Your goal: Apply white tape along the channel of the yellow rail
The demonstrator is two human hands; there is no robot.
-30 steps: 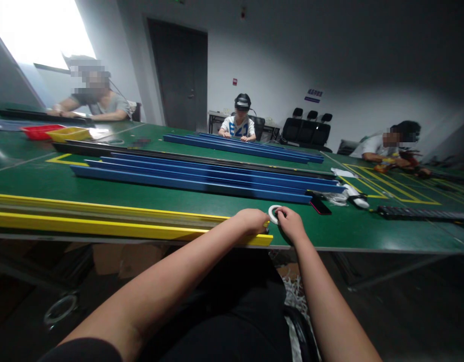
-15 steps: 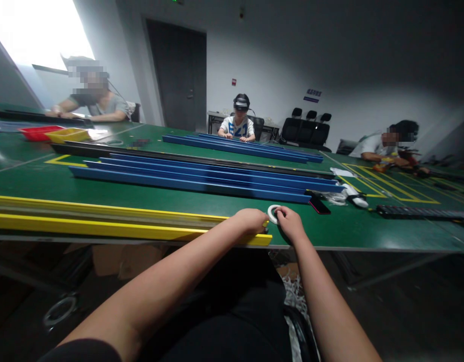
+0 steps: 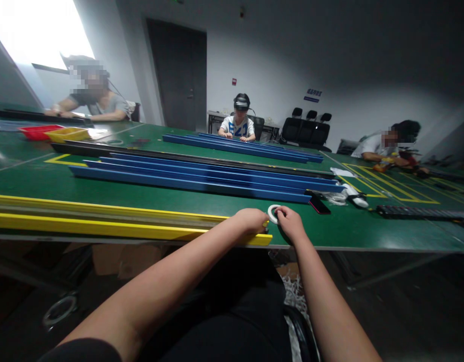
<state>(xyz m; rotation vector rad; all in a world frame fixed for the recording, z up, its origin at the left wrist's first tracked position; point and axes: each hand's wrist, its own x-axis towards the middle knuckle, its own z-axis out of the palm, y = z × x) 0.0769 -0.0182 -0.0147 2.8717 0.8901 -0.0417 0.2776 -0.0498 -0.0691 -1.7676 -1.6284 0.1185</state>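
Observation:
A long yellow channel profile (image 3: 141, 227) lies along the table's near edge, its right end under my left hand (image 3: 253, 220). That hand is bent over the channel end with its fingers curled down. What it pinches there, if anything, is hidden by the back of the hand. Just to the right, my right hand (image 3: 289, 221) grips a white roll of tape (image 3: 271, 213), thumb and fingers closed on the ring's right side. The roll stands close to the left fingertips; I cannot tell whether a strip runs between them.
Blue channel profiles (image 3: 194, 183) and a black profile (image 3: 149, 157) lie across the green table (image 3: 352, 231). A phone (image 3: 319, 204), a white device (image 3: 355, 196) and a black strip (image 3: 412, 212) lie to the right. Red (image 3: 39, 132) and yellow (image 3: 68, 134) trays stand far left. Several people sit around.
My hands, the tape roll and the yellow channel have barely moved. The person at the far right has shifted the head slightly.

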